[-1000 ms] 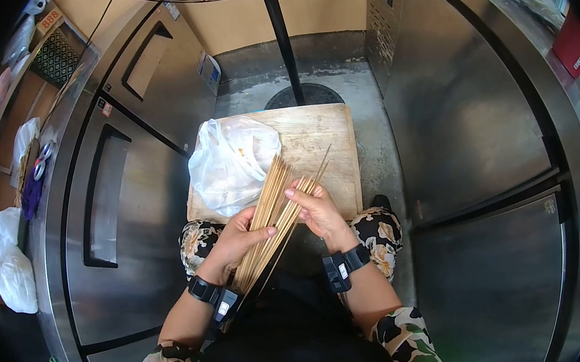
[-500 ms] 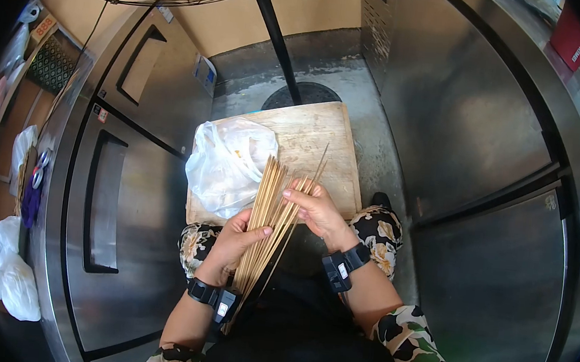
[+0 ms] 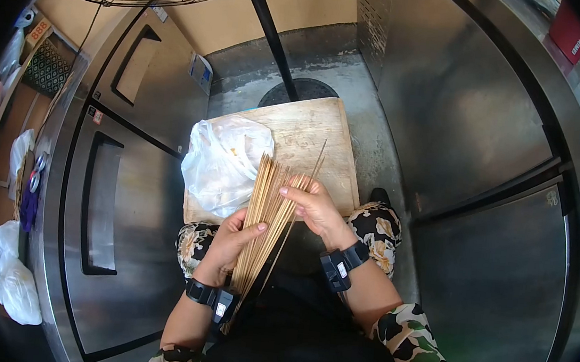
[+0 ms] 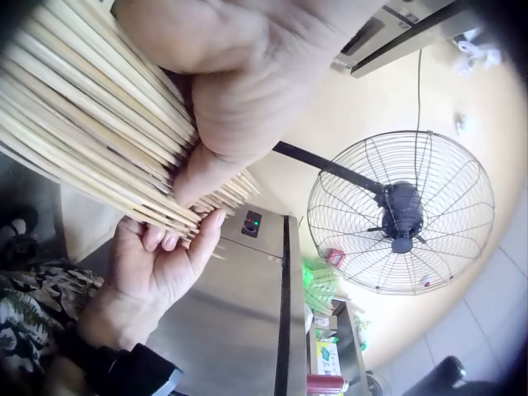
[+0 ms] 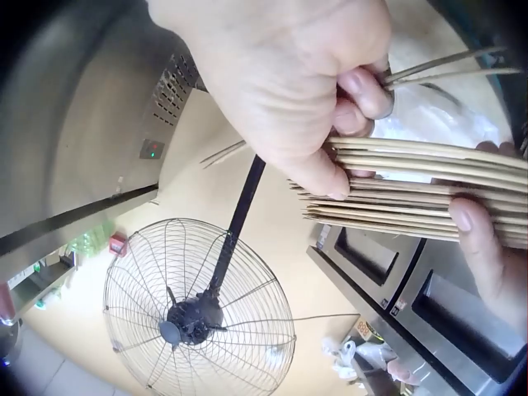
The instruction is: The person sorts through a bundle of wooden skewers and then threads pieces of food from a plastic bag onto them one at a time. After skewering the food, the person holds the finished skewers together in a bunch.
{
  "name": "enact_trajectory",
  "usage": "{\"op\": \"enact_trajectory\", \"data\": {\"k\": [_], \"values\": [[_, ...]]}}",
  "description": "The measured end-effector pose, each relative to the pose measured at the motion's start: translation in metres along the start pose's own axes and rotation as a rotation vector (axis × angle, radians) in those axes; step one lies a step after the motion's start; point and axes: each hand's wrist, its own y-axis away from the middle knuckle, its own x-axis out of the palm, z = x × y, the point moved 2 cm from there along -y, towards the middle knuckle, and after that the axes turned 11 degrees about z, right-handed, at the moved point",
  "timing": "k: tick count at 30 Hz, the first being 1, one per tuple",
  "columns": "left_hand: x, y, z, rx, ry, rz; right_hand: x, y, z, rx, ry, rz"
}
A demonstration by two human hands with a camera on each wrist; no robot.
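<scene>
A fanned bundle of thin bamboo skewers slants up from the lap in the head view. My left hand grips its lower middle, thumb across the front. Near the upper ends, my right hand pinches part of the bundle between thumb and fingers. In the right wrist view the right thumb lies against the skewers, and a couple of separate sticks pass by its curled fingers. The left wrist view shows the left hand close up over the skewers, the right hand beyond their tips.
A wooden board stands before the knees, with a white plastic bag on its left. Steel refrigerators flank both sides. Behind the board rises a fan's black pole. More white bags hang at far left.
Both hands stay on the skewers and shift slightly left with the bundle. The left thumb has moved a little along the sticks, and the head view has turned slightly.
</scene>
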Motion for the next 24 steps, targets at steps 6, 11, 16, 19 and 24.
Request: {"op": "enact_trajectory", "data": {"k": [6, 11, 16, 19, 24], "values": [[-0.0002, 0.0019, -0.0015, 0.047, 0.011, -0.005, -0.0009, -0.0005, -0.0008, 0.006, 0.005, 0.03], [0.0017, 0.0026, -0.0039, 0.067, -0.024, -0.017, 0.0008, 0.0006, 0.001, -0.01, 0.011, 0.038], [0.0017, 0.0033, -0.004, 0.092, -0.037, -0.017, 0.0034, 0.0016, 0.0038, 0.003, 0.017, 0.036], [0.0016, 0.0038, -0.0037, 0.091, -0.039, -0.008, -0.0001, 0.0009, 0.0023, 0.011, 0.015, 0.053], [0.0052, 0.0047, -0.0067, 0.044, -0.047, 0.001, 0.0002, 0.0021, 0.0035, 0.031, 0.033, 0.049]]}}
